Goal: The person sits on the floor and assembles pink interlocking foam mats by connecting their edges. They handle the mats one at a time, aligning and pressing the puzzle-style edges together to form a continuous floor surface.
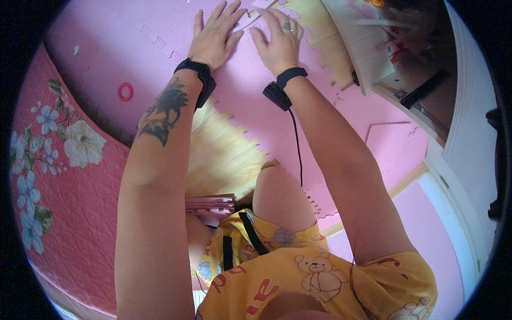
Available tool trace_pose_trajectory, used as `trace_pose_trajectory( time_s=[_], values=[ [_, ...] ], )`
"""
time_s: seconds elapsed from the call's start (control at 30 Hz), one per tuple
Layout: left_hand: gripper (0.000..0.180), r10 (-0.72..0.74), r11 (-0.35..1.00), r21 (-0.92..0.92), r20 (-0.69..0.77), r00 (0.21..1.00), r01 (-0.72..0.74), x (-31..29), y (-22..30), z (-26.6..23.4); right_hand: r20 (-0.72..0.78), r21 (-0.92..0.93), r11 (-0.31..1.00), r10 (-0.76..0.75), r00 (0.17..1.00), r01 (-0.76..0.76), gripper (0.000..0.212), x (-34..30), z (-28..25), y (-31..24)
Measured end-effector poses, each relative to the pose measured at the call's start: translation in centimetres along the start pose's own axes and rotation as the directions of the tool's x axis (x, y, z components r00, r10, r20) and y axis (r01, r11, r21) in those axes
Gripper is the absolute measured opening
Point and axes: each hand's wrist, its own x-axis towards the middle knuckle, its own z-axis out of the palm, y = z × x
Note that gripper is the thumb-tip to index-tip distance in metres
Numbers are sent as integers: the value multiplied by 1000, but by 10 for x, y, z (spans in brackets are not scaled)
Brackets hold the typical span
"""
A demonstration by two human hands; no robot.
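My left hand (214, 41) lies flat with its fingers spread on a pink interlocking foam mat tile (242, 61). Beside it my right hand (279, 42), wearing a ring, rests on the same foam, thumb apart from the fingers. Between the two hands a tile seam (250, 20) runs at a slant, and a little of it shows slightly uneven. Neither hand holds anything. Black straps with small boxes circle both wrists, and a cable (297, 144) hangs from the right one.
Wood flooring (213, 154) shows past the toothed tile edges. A stack of foam tiles (210, 204) lies by my legs. A red coil hair tie (125, 92) sits on the mat. A floral quilt (80, 197) borders the left; an open white cabinet (381, 74) stands right.
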Motion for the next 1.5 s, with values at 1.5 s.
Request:
trace_pose_trajectory(
  time_s=[1.5],
  values=[
    [40, 117, 980, 170, -87, 989, -101, 8, 25, 4, -15, -187, 978, 86, 996, -88, 39, -3, 13, 1]
  ],
)
